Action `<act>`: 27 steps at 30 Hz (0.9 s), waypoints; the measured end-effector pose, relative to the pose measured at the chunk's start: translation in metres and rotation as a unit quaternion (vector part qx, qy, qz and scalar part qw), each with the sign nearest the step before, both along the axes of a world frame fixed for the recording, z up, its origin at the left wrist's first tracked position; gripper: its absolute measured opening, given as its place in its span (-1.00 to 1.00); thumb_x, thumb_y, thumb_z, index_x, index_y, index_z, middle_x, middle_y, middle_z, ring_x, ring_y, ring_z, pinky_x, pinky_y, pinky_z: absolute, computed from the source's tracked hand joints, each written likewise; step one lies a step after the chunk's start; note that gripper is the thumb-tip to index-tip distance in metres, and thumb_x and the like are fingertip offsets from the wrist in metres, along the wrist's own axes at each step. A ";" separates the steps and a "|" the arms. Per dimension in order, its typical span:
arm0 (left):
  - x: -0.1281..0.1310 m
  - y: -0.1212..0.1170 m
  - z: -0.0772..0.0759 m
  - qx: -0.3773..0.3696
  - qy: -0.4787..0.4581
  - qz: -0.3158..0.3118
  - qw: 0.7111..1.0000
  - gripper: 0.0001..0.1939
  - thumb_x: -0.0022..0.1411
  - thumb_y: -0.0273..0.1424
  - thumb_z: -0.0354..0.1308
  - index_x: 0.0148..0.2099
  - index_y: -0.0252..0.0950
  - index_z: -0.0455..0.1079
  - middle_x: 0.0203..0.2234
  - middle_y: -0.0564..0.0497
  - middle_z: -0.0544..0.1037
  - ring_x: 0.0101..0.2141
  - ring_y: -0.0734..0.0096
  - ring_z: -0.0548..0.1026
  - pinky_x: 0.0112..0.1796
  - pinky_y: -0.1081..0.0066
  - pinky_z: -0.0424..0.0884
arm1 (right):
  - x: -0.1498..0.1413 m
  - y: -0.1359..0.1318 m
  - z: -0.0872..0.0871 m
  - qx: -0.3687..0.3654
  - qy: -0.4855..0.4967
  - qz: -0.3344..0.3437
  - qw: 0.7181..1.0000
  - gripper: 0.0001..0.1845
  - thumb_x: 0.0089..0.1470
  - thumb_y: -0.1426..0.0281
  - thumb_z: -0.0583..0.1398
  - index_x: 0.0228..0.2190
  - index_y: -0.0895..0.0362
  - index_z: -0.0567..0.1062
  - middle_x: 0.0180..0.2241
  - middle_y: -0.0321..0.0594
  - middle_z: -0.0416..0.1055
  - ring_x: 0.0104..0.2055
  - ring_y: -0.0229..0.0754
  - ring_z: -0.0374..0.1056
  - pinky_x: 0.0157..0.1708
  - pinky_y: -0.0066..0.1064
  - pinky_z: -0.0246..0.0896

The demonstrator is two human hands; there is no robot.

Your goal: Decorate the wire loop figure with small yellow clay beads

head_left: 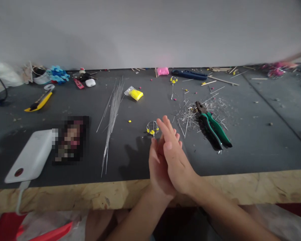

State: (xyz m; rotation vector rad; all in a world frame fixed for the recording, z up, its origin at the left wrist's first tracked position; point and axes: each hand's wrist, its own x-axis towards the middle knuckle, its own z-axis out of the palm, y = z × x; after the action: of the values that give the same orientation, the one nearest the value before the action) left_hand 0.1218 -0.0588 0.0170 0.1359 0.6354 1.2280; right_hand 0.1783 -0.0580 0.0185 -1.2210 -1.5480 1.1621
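Observation:
My left hand [156, 169] and my right hand [177, 157] are pressed palm to palm above the front of the dark table mat [253, 147]. The fingers of both are stretched out straight. The right hand lies over the left and is shifted a little forward. Whether anything lies between the palms is hidden. Just beyond my fingertips a small wire ball with yellow beads [152, 127] rests on the mat. Green-handled pliers [214, 129] lie to the right, beside a scatter of cut wire bits [188, 115].
A bundle of long thin wires [112, 113] lies left of centre. Near it are a bag of yellow clay [134, 94], a pink clay lump [163, 71], a beaded wire stem [173, 83], a blue tool [189, 74], a yellow utility knife [40, 101], a white power bank [31, 155] and a phone [71, 139].

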 end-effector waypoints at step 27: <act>-0.018 0.010 0.001 -0.034 -0.033 0.019 0.999 -0.47 0.36 -0.08 -0.13 -0.06 -0.37 0.51 -0.04 -0.16 0.57 0.06 0.23 0.47 0.18 0.25 0.25 | 0.022 -0.007 -0.017 -0.023 -0.018 -0.017 0.999 -0.87 0.04 0.43 0.22 -0.37 -0.01 0.58 -0.27 -0.22 0.46 -0.14 -0.07 0.35 -0.13 -0.14 0.36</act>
State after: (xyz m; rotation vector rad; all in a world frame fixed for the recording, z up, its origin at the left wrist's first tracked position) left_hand 0.1042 -0.0491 0.0182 0.0257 0.6237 1.2403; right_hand 0.1999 -0.0649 0.0016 -1.3004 -1.5298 1.1641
